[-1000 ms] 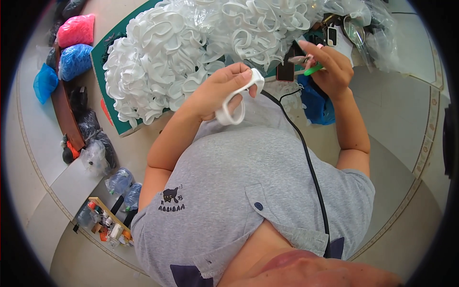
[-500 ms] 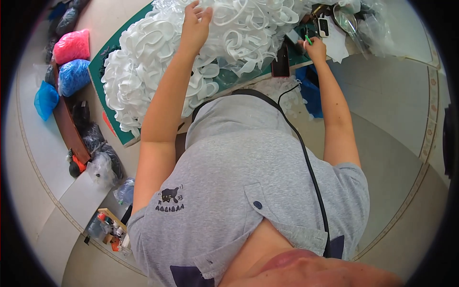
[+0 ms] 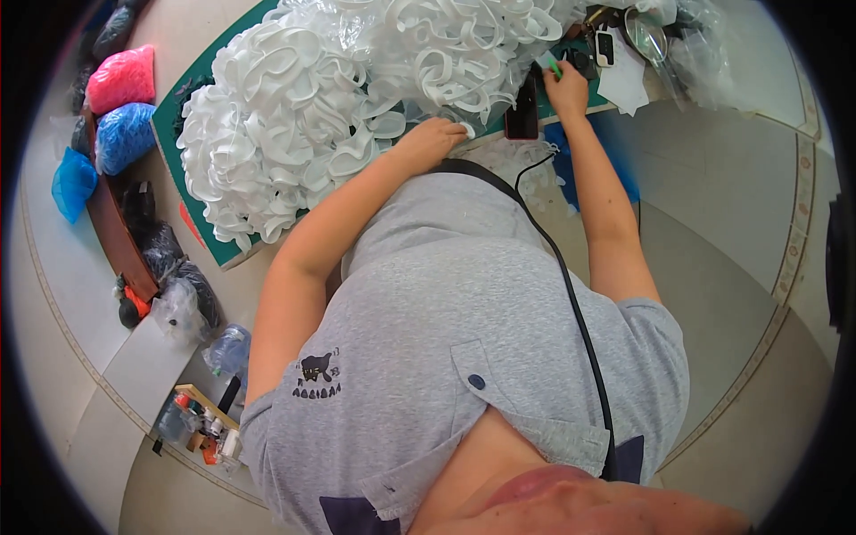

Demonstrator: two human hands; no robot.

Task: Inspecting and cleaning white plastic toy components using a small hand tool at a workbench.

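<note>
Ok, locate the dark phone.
In the head view, the dark phone lies upper right of centre, at the near edge of the green table, between the white pile and the right hand.

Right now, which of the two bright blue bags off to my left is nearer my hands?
The larger blue bag, directly below the pink bag in the picture. The smaller blue bag lies farther left, farther from your left hand.

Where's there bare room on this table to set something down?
Mainly narrow green strips of the table between the white pile and its left edge. The lower part of the white paper, right of the right hand, also looks free. The pile crowds the middle, with a dark phone beside it.
</note>
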